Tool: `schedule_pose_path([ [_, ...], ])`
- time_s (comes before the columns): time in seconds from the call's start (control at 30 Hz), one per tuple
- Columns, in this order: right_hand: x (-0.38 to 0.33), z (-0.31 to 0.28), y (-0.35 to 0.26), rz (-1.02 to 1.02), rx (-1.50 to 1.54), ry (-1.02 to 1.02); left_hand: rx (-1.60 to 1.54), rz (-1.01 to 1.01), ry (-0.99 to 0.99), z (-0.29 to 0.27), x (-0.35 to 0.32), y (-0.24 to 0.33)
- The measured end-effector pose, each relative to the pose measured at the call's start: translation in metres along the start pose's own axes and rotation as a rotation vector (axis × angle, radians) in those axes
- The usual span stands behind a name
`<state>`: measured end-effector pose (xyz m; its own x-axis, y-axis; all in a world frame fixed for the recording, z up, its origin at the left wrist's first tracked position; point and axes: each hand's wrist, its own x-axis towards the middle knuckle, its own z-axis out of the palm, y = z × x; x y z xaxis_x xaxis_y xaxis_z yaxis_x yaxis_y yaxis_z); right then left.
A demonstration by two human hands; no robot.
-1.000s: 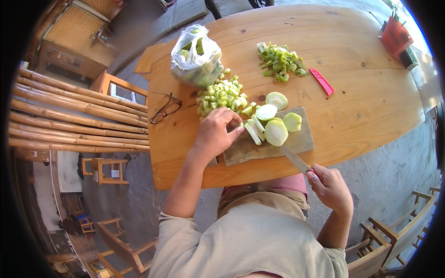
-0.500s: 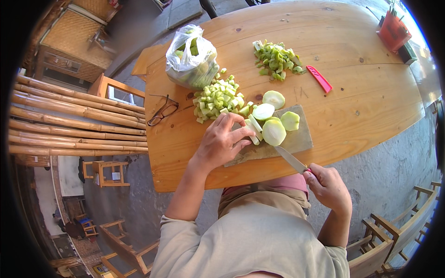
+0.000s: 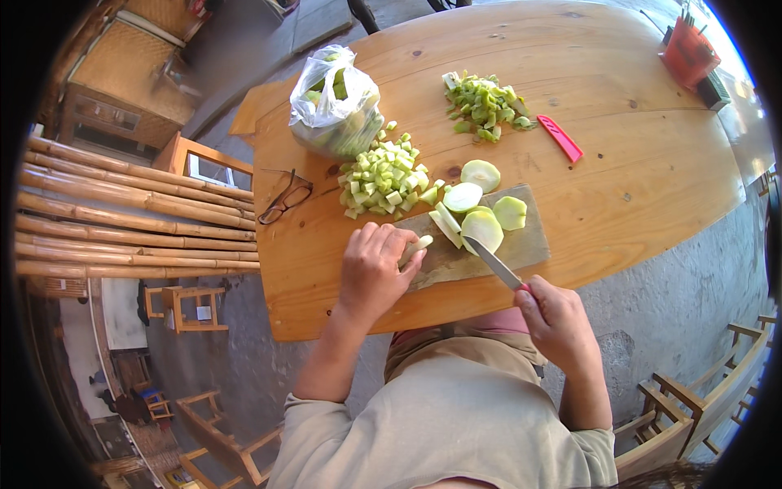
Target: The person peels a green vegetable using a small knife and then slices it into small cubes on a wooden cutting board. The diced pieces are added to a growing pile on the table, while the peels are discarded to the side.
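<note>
Hands [image 3: 376,273] beside bag [image 3: 336,106] of greens [image 3: 324,85]

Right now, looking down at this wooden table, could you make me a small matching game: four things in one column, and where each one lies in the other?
Things:
1. eyeglasses
2. plastic bag of vegetables
3. red knife sheath
4. knife

Places:
A. in the right hand, its blade on the cutting board
B. far side of the table, right of the darker green pile
C. near the table's left edge
D. far left corner, behind the pale diced pile

Pairs: 1-C, 2-D, 3-B, 4-A
</note>
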<state>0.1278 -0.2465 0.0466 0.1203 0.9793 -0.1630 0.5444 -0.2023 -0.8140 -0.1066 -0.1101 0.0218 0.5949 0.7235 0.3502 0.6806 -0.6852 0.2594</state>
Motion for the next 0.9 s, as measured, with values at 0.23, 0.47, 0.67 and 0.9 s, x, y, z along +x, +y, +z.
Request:
schedule_pose_path([
  [0.23,0.019,0.04,-0.021,-0.273,-0.341,0.122,-0.101,-0.292,0.166,0.011,-0.02,0.017],
  [0.47,0.031,0.055,-0.028,-0.326,-0.495,0.106,-0.176,-0.299,0.235,0.024,-0.029,0.008],
  [0.67,0.032,0.057,-0.033,-0.283,-0.555,0.051,-0.169,-0.295,0.241,0.025,-0.029,0.008],
  [0.9,0.034,0.063,-0.032,-0.193,-0.589,-0.06,-0.183,-0.295,0.243,0.021,-0.031,0.011],
])
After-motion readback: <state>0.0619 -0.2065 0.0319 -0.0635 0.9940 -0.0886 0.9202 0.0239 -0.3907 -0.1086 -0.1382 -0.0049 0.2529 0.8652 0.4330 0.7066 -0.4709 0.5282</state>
